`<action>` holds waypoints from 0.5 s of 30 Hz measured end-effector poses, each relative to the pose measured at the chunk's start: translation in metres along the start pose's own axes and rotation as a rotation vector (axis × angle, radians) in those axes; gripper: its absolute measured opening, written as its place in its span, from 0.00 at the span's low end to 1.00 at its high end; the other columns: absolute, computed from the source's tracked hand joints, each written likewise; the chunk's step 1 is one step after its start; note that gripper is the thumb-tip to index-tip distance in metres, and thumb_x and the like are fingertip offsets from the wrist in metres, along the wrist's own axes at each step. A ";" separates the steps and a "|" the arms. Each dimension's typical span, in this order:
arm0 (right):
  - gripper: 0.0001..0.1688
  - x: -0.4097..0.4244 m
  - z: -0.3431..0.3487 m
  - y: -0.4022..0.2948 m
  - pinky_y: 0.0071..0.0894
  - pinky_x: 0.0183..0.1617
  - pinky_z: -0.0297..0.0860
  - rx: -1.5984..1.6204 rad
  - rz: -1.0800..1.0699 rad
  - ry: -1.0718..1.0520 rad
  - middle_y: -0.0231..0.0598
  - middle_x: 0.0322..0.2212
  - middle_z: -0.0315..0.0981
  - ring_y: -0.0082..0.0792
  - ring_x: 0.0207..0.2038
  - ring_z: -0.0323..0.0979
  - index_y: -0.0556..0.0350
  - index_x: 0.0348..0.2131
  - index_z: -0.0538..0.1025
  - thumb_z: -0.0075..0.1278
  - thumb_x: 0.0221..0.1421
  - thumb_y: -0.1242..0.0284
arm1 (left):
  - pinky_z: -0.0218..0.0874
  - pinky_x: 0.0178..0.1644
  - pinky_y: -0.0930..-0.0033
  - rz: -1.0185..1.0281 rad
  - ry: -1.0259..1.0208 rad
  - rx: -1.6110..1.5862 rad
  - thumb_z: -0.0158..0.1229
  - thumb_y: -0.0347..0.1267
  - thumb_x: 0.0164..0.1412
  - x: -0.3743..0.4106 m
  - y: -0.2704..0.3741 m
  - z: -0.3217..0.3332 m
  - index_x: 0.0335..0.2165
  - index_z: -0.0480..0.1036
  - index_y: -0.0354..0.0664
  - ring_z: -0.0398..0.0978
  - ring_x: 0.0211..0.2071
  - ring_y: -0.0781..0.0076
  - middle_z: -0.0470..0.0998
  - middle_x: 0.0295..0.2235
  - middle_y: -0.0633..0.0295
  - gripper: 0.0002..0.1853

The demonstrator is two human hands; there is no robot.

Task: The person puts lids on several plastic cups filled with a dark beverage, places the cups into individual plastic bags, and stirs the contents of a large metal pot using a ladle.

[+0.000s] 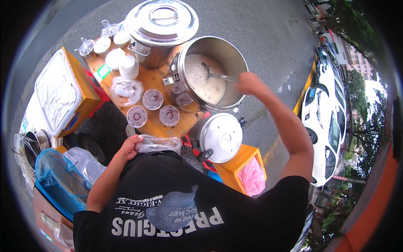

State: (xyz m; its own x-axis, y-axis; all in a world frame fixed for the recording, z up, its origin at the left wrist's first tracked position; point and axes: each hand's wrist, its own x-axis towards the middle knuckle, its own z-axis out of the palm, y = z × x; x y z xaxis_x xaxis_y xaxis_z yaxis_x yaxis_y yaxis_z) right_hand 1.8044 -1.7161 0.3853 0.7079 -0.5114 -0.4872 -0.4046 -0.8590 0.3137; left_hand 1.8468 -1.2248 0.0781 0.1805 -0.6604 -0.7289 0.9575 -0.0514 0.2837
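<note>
My right hand (pixel 250 83) is closed around the handle of a metal ladle (pixel 223 77), whose end dips into a pale, milky liquid (pixel 201 85) inside a large stainless steel pot (pixel 234 60). At the near edge of the wooden table (pixel 151 126), my left hand (pixel 129 147) grips crumpled clear plastic bags (pixel 159 145) in front of my waist. Several lidded plastic cups (pixel 153 99) stand on the table beside the pot. Behind them are a knotted clear bag (pixel 126 91) and white tubs (pixel 115 59).
A second pot with a shiny lid (pixel 162 20) stands at the back. A lidded metal pot (pixel 221 138) and a wooden box with a pink bag (pixel 252 176) are at right. Left are a tub of white powder (pixel 58 94) and a blue bin (pixel 56 192). White cars (pixel 324 126) stand beyond.
</note>
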 end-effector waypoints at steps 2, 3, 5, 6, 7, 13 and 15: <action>0.13 -0.017 -0.005 0.016 0.47 0.39 0.75 -0.096 -0.021 0.166 0.53 0.34 0.80 0.51 0.38 0.80 0.60 0.31 0.82 0.51 0.51 0.71 | 0.69 0.44 0.67 -0.007 -0.005 -0.006 0.55 0.27 0.62 0.003 -0.002 0.001 0.35 0.72 0.41 0.77 0.35 0.71 0.78 0.32 0.63 0.02; 0.11 -0.022 0.003 0.028 0.45 0.38 0.76 -0.158 -0.065 0.253 0.51 0.34 0.81 0.50 0.38 0.80 0.59 0.30 0.82 0.51 0.51 0.72 | 0.69 0.44 0.67 -0.012 -0.011 -0.002 0.55 0.27 0.62 0.005 -0.002 0.002 0.35 0.72 0.41 0.77 0.35 0.71 0.78 0.33 0.63 0.02; 0.08 -0.021 0.021 0.037 0.44 0.36 0.76 -0.236 -0.096 0.363 0.52 0.32 0.80 0.48 0.36 0.80 0.58 0.28 0.82 0.52 0.51 0.74 | 0.70 0.47 0.63 -0.014 -0.031 0.013 0.55 0.26 0.62 0.005 -0.003 0.005 0.38 0.72 0.40 0.77 0.38 0.67 0.78 0.35 0.61 0.05; 0.07 -0.019 0.027 0.034 0.44 0.35 0.75 -0.254 -0.082 0.387 0.53 0.31 0.80 0.48 0.36 0.80 0.57 0.26 0.81 0.53 0.50 0.74 | 0.70 0.48 0.62 -0.015 -0.040 0.017 0.54 0.26 0.62 0.004 -0.004 0.009 0.39 0.72 0.39 0.78 0.39 0.65 0.78 0.36 0.60 0.07; 0.06 -0.018 0.030 0.032 0.45 0.35 0.75 -0.272 -0.068 0.411 0.55 0.30 0.80 0.48 0.35 0.80 0.57 0.24 0.81 0.53 0.50 0.75 | 0.70 0.47 0.63 -0.016 -0.037 0.035 0.54 0.26 0.62 0.002 -0.004 0.013 0.38 0.72 0.40 0.77 0.38 0.67 0.78 0.35 0.61 0.05; 0.11 -0.043 0.010 -0.006 0.41 0.39 0.76 -0.234 -0.164 -0.024 0.46 0.33 0.82 0.43 0.39 0.81 0.55 0.34 0.83 0.54 0.48 0.76 | 0.70 0.45 0.66 0.008 -0.009 0.053 0.54 0.26 0.62 0.000 -0.010 0.009 0.34 0.72 0.41 0.77 0.35 0.70 0.77 0.32 0.64 0.01; 0.12 -0.039 0.012 -0.007 0.39 0.42 0.76 -0.129 -0.064 -0.117 0.49 0.35 0.81 0.46 0.40 0.81 0.58 0.34 0.83 0.54 0.48 0.74 | 0.70 0.45 0.66 0.014 -0.011 0.051 0.54 0.26 0.62 -0.004 -0.010 0.009 0.35 0.72 0.41 0.77 0.36 0.69 0.77 0.33 0.63 0.02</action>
State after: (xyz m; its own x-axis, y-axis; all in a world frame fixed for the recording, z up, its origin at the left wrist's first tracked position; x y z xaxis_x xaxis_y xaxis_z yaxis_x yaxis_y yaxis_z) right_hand 1.7726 -1.6899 0.3926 0.6548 -0.4615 -0.5985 -0.2777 -0.8834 0.3774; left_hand 1.8341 -1.2286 0.0837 0.1912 -0.6697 -0.7176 0.9422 -0.0796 0.3253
